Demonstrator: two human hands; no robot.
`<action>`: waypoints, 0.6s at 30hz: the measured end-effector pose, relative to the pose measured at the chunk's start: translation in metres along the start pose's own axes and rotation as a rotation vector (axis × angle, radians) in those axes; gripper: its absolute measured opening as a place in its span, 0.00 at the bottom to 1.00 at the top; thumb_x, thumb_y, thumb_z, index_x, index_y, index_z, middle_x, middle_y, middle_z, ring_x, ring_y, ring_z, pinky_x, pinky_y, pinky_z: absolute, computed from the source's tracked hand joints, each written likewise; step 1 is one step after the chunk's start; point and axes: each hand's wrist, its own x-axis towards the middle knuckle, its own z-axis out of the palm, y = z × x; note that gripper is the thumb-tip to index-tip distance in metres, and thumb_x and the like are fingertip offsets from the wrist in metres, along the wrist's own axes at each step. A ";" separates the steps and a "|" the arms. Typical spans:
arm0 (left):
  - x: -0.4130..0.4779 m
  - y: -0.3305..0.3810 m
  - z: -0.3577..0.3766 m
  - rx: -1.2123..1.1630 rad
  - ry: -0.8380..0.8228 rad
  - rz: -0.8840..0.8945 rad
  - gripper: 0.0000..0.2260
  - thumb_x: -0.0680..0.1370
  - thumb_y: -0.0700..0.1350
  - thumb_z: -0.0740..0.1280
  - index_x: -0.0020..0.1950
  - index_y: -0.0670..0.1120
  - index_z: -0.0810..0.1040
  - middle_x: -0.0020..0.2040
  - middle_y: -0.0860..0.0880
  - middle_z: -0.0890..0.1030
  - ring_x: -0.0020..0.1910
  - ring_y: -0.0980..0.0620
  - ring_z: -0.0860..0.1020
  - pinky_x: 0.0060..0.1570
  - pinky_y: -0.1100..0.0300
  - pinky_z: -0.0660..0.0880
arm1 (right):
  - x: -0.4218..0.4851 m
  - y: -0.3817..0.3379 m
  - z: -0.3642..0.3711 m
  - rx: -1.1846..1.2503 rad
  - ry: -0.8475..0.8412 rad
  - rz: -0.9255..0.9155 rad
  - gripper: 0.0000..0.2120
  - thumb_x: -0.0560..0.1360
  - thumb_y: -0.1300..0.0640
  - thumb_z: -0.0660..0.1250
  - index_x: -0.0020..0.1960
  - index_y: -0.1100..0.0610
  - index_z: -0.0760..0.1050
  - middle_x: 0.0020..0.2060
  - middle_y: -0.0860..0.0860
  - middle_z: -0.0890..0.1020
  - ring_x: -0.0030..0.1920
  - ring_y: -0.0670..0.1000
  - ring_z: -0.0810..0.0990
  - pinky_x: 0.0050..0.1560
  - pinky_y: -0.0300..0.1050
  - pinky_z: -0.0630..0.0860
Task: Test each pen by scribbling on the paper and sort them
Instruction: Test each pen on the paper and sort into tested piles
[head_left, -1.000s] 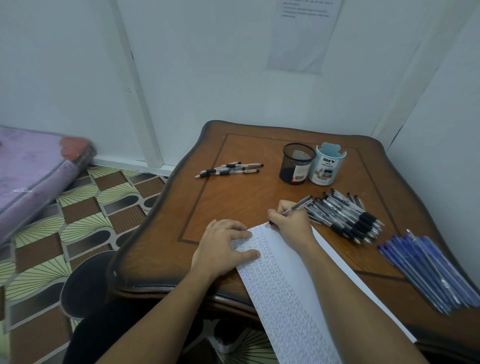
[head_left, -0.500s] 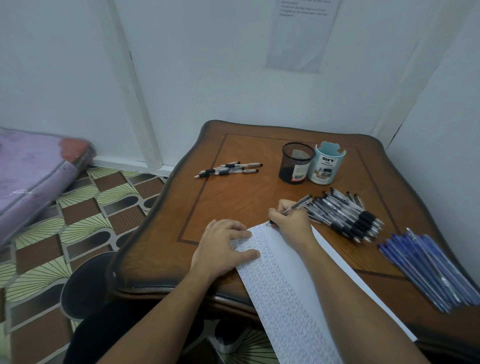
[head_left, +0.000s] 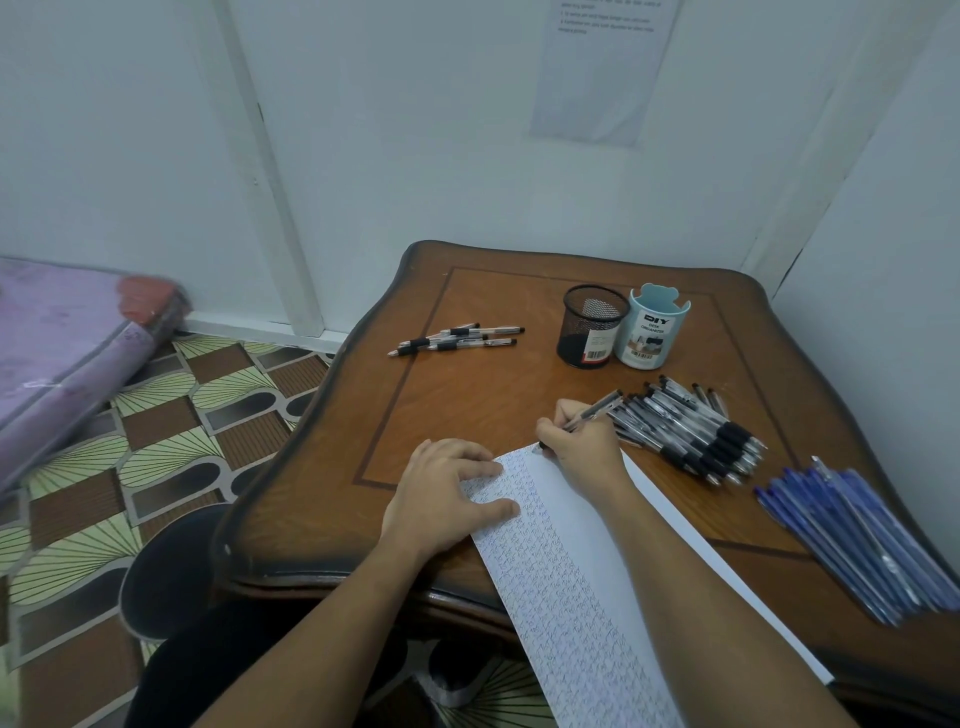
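Observation:
A white sheet of paper (head_left: 582, 561), covered with rows of small scribbles, lies on the wooden table (head_left: 467, 405) and hangs over its near edge. My left hand (head_left: 441, 493) lies flat on the sheet's left edge, fingers spread. My right hand (head_left: 582, 447) grips a black-and-clear pen (head_left: 597, 408) with its tip on the top of the sheet. A heap of black-grip pens (head_left: 691, 431) lies right of that hand. Blue pens (head_left: 857, 535) are piled at the table's right edge. Three black pens (head_left: 457, 338) lie apart at the far left.
A black mesh pen cup (head_left: 592, 327) and a pale blue cup marked DIY (head_left: 654, 327) stand side by side at the back of the table. White walls close in behind and to the right. A purple mattress (head_left: 67, 343) lies on the patterned floor at left.

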 end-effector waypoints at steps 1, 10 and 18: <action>0.000 0.000 0.000 0.001 0.000 -0.002 0.29 0.62 0.72 0.65 0.55 0.56 0.84 0.54 0.65 0.76 0.58 0.67 0.70 0.70 0.52 0.58 | 0.001 0.000 0.000 0.017 -0.005 0.008 0.19 0.74 0.66 0.68 0.30 0.56 0.62 0.23 0.47 0.66 0.26 0.47 0.69 0.36 0.49 0.70; 0.000 0.000 0.000 -0.004 -0.002 0.004 0.30 0.62 0.72 0.65 0.55 0.56 0.84 0.54 0.65 0.76 0.58 0.67 0.70 0.70 0.48 0.59 | 0.001 -0.004 -0.002 0.051 0.132 0.068 0.17 0.80 0.58 0.65 0.34 0.57 0.66 0.29 0.54 0.72 0.32 0.48 0.76 0.39 0.49 0.72; 0.001 -0.003 0.001 0.009 -0.010 0.000 0.29 0.62 0.72 0.66 0.55 0.56 0.84 0.54 0.66 0.76 0.58 0.66 0.70 0.69 0.47 0.62 | 0.005 -0.014 -0.005 0.118 0.153 0.179 0.22 0.82 0.38 0.48 0.50 0.53 0.72 0.25 0.48 0.69 0.25 0.46 0.68 0.28 0.41 0.67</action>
